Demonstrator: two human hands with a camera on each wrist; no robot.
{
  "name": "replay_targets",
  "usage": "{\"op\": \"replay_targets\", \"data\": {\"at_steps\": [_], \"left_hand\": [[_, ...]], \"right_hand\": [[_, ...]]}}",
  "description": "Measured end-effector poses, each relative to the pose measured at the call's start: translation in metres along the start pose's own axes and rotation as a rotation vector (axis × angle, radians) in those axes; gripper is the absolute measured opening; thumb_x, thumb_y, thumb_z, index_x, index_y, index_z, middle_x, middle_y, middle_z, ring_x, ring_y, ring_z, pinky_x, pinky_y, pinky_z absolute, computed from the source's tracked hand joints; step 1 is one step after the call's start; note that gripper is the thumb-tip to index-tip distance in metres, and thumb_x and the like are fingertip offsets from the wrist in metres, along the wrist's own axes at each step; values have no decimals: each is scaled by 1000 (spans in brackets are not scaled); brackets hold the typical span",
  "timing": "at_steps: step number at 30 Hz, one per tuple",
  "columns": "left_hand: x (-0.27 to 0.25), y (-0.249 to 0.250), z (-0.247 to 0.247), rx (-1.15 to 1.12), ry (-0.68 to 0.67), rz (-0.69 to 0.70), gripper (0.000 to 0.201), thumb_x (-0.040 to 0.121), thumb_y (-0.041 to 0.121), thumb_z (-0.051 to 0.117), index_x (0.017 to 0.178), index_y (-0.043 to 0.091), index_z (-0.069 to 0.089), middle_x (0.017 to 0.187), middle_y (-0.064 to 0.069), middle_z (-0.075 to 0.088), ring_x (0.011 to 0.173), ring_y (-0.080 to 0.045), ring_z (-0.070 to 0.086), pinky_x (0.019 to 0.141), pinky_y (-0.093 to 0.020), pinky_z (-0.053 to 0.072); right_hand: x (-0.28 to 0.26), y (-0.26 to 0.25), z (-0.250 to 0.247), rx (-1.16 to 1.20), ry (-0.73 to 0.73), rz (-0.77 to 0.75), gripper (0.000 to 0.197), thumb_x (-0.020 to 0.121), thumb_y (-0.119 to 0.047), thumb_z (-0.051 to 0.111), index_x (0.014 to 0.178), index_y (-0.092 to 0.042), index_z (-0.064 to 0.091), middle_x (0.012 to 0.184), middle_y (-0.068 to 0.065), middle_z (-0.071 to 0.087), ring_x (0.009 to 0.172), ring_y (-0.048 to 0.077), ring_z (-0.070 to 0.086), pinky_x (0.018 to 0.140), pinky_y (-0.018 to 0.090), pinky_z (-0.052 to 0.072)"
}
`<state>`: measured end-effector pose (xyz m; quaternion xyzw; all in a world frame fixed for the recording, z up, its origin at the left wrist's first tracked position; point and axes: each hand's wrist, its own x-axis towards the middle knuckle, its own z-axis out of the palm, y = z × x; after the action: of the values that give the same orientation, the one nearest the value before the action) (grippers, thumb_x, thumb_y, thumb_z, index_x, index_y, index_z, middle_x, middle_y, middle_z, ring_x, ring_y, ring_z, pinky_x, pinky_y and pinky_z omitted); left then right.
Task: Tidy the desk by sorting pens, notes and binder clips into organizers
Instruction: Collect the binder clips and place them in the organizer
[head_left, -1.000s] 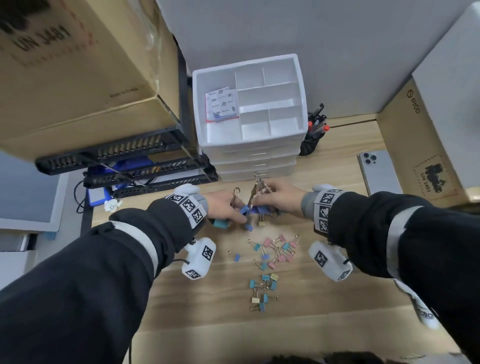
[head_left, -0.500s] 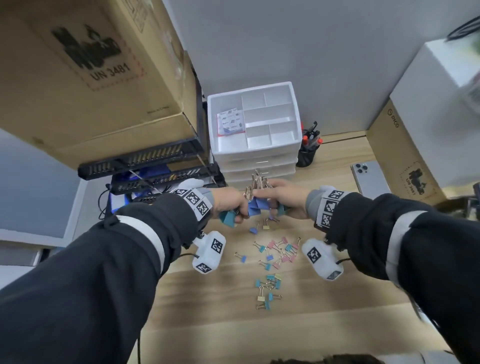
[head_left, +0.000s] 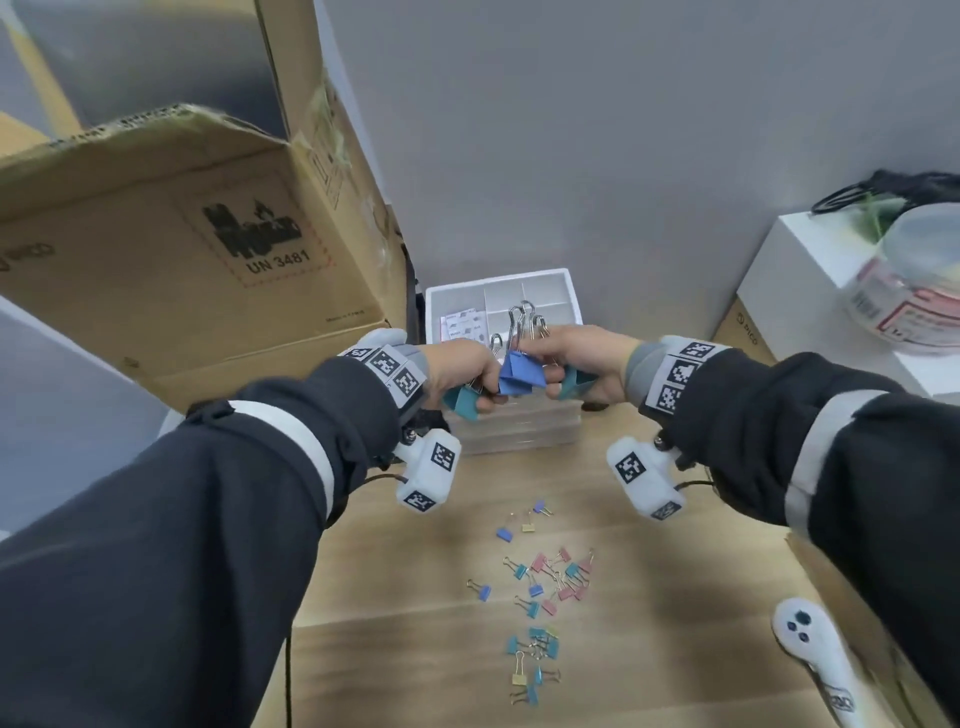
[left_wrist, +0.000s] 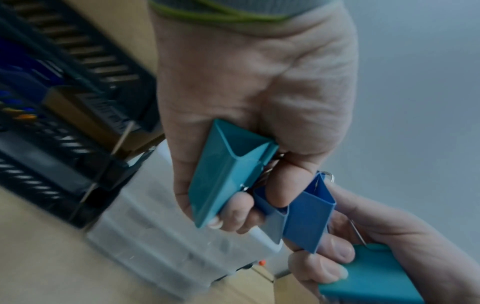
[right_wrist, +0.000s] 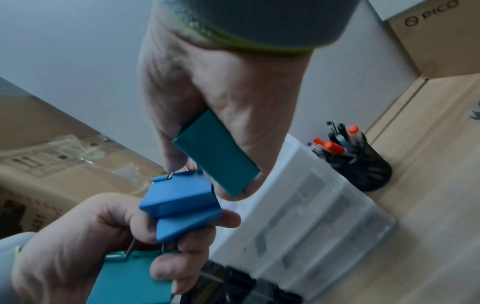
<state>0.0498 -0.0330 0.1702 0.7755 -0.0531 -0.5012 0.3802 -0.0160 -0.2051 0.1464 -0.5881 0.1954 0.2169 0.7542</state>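
Both hands are raised together in front of the white compartment organizer (head_left: 571, 291). My left hand (head_left: 457, 366) grips a large teal binder clip (head_left: 462, 404) in its curled fingers (left_wrist: 233, 214). In my right hand (head_left: 587, 353) is another large teal binder clip (right_wrist: 218, 164). Two large blue binder clips (head_left: 519, 371) sit between the hands, held by fingers of both, their wire handles sticking up. A pack of notes (head_left: 464, 327) lies in the organizer's left compartment. Several small coloured binder clips (head_left: 545, 577) lie scattered on the wooden desk below.
A black pen cup (right_wrist: 361, 164) with pens stands right of the clear drawers (right_wrist: 311, 216) under the organizer. A big cardboard box (head_left: 182, 260) and black trays (left_wrist: 64, 102) crowd the left. A white controller (head_left: 815, 660) lies at the right front, a plastic tub (head_left: 919, 291) on a white box.
Both hands have lifted off the desk with the large clips and now hold them up in front of the organizer. The head view has tilted upward.
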Motion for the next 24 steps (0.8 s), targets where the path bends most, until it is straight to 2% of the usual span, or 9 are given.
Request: {"op": "replay_targets", "data": {"at_steps": [3, 7, 9, 11, 14, 17, 19, 21, 24], "left_hand": [[8, 17, -6, -51, 124, 56, 13, 84, -2, 43, 90, 4, 53, 71, -10, 60, 48, -16, 48, 50, -23, 44], [29, 35, -9, -105, 252, 156, 28, 86, 1, 48, 111, 3, 62, 70, -5, 64, 50, -15, 46, 54, -24, 41], [41, 40, -8, -77, 304, 189, 33, 86, 11, 51, 115, 5, 65, 76, -6, 66, 55, -18, 49, 58, -26, 40], [53, 44, -8, -60, 368, 208, 29, 84, 23, 56, 103, 5, 69, 80, -9, 64, 60, -22, 53, 59, -25, 43], [68, 46, -8, -166, 436, 295, 19, 96, 17, 51, 88, 7, 65, 76, -7, 60, 58, -18, 52, 48, -17, 43], [81, 45, -11, -13, 508, 363, 35, 102, 29, 42, 92, 13, 71, 87, -2, 66, 79, -17, 57, 77, -26, 47], [83, 45, -13, 161, 565, 399, 46, 102, 40, 34, 100, 18, 74, 98, 1, 63, 99, -18, 50, 93, -31, 42], [85, 46, -16, 335, 605, 440, 52, 97, 48, 26, 106, 24, 72, 102, -2, 55, 108, -22, 43, 97, -37, 40], [88, 47, -17, 392, 541, 448, 44, 104, 42, 29, 113, 21, 66, 112, -9, 51, 109, -27, 49, 89, -42, 47]], "right_hand": [[-1, -27, -7, -116, 62, -104, 10, 100, -22, 60, 92, -17, 58, 52, -6, 49, 48, 10, 35, 43, 21, 37], [18, -50, -25, -398, 244, -245, 15, 96, -19, 64, 83, -21, 57, 74, 0, 57, 58, 12, 47, 49, 24, 36], [30, -55, -35, -506, 314, -274, 14, 94, -16, 67, 84, -20, 57, 76, 2, 57, 57, 13, 48, 49, 23, 37], [39, -60, -44, -622, 363, -307, 9, 92, -15, 69, 90, -17, 60, 77, 1, 59, 59, 12, 50, 50, 21, 40], [53, -65, -55, -783, 371, -363, 10, 87, -13, 72, 95, -10, 66, 86, 3, 66, 73, 16, 57, 65, 26, 48], [63, -64, -63, -1000, 313, -336, 13, 84, -14, 73, 94, -8, 69, 87, 5, 69, 75, 19, 59, 72, 30, 51], [66, -63, -66, -1075, 284, -355, 9, 83, -14, 73, 91, -10, 69, 85, 2, 71, 73, 17, 59, 71, 29, 50], [69, -62, -67, -1139, 290, -383, 9, 82, -15, 72, 89, -11, 68, 80, -5, 66, 68, 12, 55, 64, 25, 46], [75, -55, -66, -1298, 326, -405, 14, 80, -19, 74, 84, -14, 62, 74, -7, 59, 73, 22, 55, 62, 29, 39]]}}
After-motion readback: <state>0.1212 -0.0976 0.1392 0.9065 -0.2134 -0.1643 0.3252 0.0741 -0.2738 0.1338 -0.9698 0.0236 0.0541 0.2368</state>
